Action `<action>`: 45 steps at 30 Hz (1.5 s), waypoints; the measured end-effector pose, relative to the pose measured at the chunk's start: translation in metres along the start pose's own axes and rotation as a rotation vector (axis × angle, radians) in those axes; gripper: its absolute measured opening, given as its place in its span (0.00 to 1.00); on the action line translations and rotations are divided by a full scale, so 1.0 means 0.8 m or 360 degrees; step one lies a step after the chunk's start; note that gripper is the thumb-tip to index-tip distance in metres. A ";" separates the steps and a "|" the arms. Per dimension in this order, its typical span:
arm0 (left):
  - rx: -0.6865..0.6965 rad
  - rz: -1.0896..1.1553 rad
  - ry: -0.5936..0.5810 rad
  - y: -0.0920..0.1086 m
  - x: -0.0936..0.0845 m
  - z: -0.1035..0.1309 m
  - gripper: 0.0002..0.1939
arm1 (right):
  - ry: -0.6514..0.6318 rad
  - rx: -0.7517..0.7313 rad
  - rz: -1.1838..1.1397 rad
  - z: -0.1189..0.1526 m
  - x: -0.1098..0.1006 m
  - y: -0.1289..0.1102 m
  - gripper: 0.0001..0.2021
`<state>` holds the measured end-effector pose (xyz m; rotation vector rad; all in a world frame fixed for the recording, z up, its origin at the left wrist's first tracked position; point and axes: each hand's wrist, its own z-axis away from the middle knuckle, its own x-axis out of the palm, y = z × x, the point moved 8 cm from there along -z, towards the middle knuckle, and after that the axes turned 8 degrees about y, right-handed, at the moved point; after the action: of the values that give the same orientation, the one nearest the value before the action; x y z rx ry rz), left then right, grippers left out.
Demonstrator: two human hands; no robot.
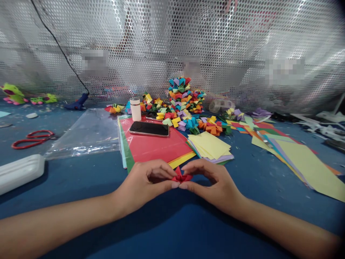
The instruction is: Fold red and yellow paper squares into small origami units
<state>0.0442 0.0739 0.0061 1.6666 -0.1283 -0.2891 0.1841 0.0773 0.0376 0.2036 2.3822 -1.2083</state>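
A small folded red paper piece (182, 177) with pointed tips is held between both hands, low in the middle of the head view. My left hand (147, 181) pinches its left side between thumb and fingers. On the other side, my right hand (214, 183) pinches the right end the same way. The two thumb tips nearly meet at the near side of the piece. Just beyond the hands lie large coloured sheets with a red one (156, 144) on top, and a stack of small yellow sheets (210, 144).
A phone (149, 128) and a white cylinder (135, 109) stand near folded paper clusters (180, 94). Red-handled scissors (33, 139), a plastic sleeve (88, 135), a white case (21, 172) and a blue glue gun (77, 102) lie left; paper strips (309, 165) lie right.
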 end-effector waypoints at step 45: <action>0.0089 -0.0087 0.0034 0.005 -0.002 -0.004 0.12 | -0.0106 -0.0417 0.0194 0.009 0.003 -0.026 0.17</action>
<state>0.0441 0.0766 0.0101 1.7302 -0.0752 -0.3112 0.1776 0.0591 0.0478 0.2166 2.4023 -0.8259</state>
